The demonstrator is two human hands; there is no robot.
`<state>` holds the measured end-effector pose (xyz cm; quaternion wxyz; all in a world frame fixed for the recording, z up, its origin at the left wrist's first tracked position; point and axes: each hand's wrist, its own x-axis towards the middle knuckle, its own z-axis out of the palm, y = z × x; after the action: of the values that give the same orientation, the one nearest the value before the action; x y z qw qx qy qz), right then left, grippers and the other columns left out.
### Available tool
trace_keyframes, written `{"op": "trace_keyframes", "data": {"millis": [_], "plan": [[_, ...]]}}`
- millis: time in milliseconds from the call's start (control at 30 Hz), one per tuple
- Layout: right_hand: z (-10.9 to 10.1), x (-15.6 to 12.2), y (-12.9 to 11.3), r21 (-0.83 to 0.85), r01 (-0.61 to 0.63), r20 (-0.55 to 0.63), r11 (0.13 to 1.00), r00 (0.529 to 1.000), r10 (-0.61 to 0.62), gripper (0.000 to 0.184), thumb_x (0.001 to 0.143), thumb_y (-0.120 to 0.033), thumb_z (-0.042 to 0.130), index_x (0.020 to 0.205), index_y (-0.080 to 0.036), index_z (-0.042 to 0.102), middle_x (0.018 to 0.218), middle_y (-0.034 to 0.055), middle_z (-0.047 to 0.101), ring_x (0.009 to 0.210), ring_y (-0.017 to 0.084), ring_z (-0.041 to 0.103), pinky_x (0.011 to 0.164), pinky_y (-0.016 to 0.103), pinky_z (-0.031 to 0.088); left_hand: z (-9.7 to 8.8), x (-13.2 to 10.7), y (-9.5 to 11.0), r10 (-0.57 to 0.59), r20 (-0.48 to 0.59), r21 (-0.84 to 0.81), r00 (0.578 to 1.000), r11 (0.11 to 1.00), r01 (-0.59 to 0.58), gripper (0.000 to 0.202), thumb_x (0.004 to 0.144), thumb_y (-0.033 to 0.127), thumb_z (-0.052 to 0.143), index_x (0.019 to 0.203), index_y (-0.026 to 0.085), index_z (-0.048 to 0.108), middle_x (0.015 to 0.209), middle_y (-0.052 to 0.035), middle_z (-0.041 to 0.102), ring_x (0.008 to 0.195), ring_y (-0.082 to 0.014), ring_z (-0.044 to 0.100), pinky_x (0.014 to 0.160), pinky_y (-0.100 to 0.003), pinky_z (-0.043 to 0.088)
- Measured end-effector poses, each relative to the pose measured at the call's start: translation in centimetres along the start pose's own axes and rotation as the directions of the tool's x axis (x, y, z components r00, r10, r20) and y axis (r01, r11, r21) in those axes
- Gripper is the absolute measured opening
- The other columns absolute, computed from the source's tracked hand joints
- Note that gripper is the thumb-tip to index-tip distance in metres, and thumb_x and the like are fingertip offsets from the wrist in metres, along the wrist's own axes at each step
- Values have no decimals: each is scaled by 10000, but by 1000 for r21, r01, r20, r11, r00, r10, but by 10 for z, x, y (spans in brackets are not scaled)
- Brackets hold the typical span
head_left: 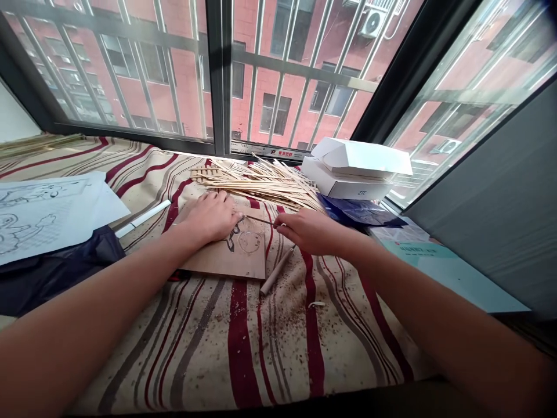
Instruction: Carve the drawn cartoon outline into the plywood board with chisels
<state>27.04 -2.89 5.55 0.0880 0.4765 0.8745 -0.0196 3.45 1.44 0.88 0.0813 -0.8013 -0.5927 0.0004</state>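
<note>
A flat wooden board [226,264] lies on the striped cloth, with dark marks and a circular outline on its face. My left hand [213,216] rests palm down on the board, fingers stretched forward and thumb towards the right. In my right hand [307,229] is a thin metal carving tool [260,220], its fingers closed around the handle. The tool's shaft points left across the board, its tip close to my left thumb. The grip mostly hides the handle. Beside the board's right edge lies a second tool with a round, light-brown handle [277,273].
Behind the board is a heap of thin wooden sticks [270,183]. White boxes [357,168] and a dark blue sheet [361,210] are at the right. Drawings on paper [47,209] lie left, near a white strip [145,217]. Shavings dot the striped cloth [195,348].
</note>
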Motion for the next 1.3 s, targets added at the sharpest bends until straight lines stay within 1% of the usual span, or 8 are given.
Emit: {"op": "trace_keyframes", "data": {"millis": [133, 233, 300, 467, 733, 900, 1100, 1300], "plan": [[-2, 4, -1, -13, 21, -27, 1000, 999, -21, 418, 1123, -336, 394, 1312, -157, 721, 1127, 153, 802, 985, 292, 724, 737, 334, 368, 9, 1, -6, 144, -8, -24, 990, 989, -144, 625, 1088, 461, 392, 1531, 41, 526, 1551, -211, 583, 1467, -345, 492, 1251, -428, 344], [11, -1, 2, -26, -50, -54, 998, 997, 49, 511, 1122, -331, 379, 1579, -171, 543, 1085, 174, 802, 947, 315, 733, 722, 338, 371, 9, 0, -7, 147, -3, -32, 989, 989, -147, 628, 1088, 493, 384, 1502, 53, 557, 1556, -208, 588, 1463, -352, 504, 1240, -439, 361], [17, -5, 5, -20, -57, -37, 998, 998, 56, 543, 1119, -329, 389, 1639, -200, 479, 1065, 175, 801, 937, 316, 730, 721, 332, 372, 7, -1, -8, 139, 25, -46, 990, 989, -138, 681, 1078, 564, 395, 1522, 71, 546, 1595, -200, 560, 1499, -354, 478, 1240, -437, 361], [12, -12, 6, 54, -32, -32, 998, 999, 34, 518, 1128, -316, 372, 1602, -250, 568, 1088, 156, 809, 970, 285, 720, 768, 329, 383, 6, 0, -18, 124, 171, -111, 977, 988, -105, 815, 1058, 686, 353, 1653, 132, 416, 1713, -153, 440, 1572, -324, 412, 1276, -437, 318], [13, -22, -10, -80, -37, -25, 996, 999, 35, 545, 1115, -358, 338, 1594, -258, 577, 888, 140, 784, 767, 272, 707, 618, 324, 271, 7, 0, -15, 59, 144, -112, 988, 993, -43, 727, 1082, 588, 301, 1633, 141, 459, 1710, -168, 427, 1575, -345, 386, 1294, -486, 276], [22, -11, -19, -182, -70, -17, 981, 998, 68, 632, 1058, -243, 379, 1686, -189, 429, 822, 146, 768, 738, 274, 709, 575, 328, 220, 5, -1, -13, 112, 124, -76, 986, 992, -103, 662, 1078, 568, 309, 1553, 179, 555, 1657, -142, 491, 1481, -354, 494, 1232, -500, 363], [21, -8, 7, -53, -49, -20, 997, 999, 48, 545, 1112, -356, 371, 1638, -347, 514, 875, 113, 767, 765, 228, 667, 644, 307, 292, 6, 0, -14, 87, 129, -62, 988, 995, -79, 670, 1077, 595, 294, 1535, 186, 562, 1611, -183, 484, 1480, -379, 476, 1201, -535, 394], [23, -7, 9, -35, -85, -54, 996, 995, 83, 537, 1109, -333, 375, 1618, -346, 546, 887, 111, 776, 783, 232, 653, 658, 308, 301, 9, 2, -15, 109, 139, -92, 984, 991, -97, 696, 1064, 595, 285, 1509, 145, 576, 1600, -203, 483, 1459, -388, 487, 1195, -530, 393]]}}
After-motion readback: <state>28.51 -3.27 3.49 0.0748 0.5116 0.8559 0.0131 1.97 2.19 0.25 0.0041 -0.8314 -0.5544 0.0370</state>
